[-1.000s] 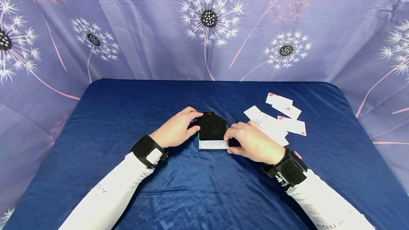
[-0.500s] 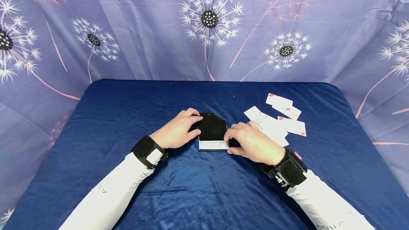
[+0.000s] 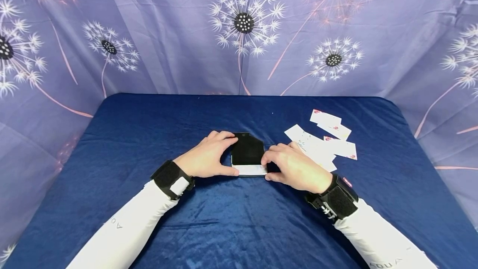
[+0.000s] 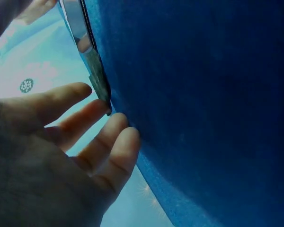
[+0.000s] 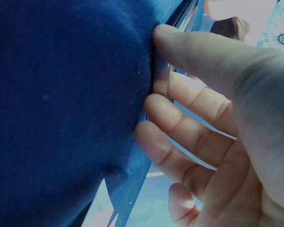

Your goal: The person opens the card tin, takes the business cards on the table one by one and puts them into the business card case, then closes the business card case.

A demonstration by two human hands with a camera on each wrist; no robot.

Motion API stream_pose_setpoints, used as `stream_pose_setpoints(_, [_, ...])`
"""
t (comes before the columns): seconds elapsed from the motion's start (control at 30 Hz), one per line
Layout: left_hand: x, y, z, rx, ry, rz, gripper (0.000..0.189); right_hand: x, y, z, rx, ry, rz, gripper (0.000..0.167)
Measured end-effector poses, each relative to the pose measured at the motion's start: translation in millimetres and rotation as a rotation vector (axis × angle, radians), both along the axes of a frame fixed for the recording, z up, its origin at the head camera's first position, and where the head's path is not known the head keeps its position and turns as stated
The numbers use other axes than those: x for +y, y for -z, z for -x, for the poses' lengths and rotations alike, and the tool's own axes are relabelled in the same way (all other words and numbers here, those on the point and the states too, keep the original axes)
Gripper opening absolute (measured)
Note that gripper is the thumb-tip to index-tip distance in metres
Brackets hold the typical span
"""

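Observation:
A flat card case [image 3: 247, 149] lies on the blue cloth at the middle of the head view. Its upper part is black with one slanted corner, and a shiny silver strip [image 3: 251, 169] runs along its near side. My left hand [image 3: 204, 157] is at the left side, its fingers fairly straight: a fingertip touches the far left corner and the thumb tip is on the strip's left end. My right hand [image 3: 293, 165] holds the near right corner between thumb and curled index finger. The right wrist view shows the thumb [image 5: 199, 47] against the case's edge.
Several white cards with small printed pictures [image 3: 315, 148] lie spread and overlapping to the right, partly behind my right hand. The table [image 3: 168, 115] has a dark blue cloth, and a lilac curtain [image 3: 179, 32] with dandelion prints hangs behind it.
My left thumb has slid toward me, from the black panel's left edge to the silver strip's left end, so the left hand spreads wider. The right hand and the cards stay put.

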State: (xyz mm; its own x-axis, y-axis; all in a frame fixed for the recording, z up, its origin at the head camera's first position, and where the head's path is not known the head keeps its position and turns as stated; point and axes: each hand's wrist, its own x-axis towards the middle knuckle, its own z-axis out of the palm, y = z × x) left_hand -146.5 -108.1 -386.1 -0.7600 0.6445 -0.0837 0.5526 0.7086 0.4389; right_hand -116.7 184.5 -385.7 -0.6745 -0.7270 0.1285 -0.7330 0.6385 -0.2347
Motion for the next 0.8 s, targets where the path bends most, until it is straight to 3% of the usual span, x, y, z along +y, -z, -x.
stream_pose_setpoints(0.43, [-2.0, 2.9, -3.5, -0.008, 0.004, 0.061, 0.100, 2.7, -4.7, -0.4, 0.003, 0.006, 0.020, 0.032])
stream_pose_setpoints(0.8, [-3.9, 4.6, -1.7, -0.004, 0.006, 0.059, 0.100, 28.7, -26.1, 9.3, -0.037, 0.138, 0.043, 0.032])
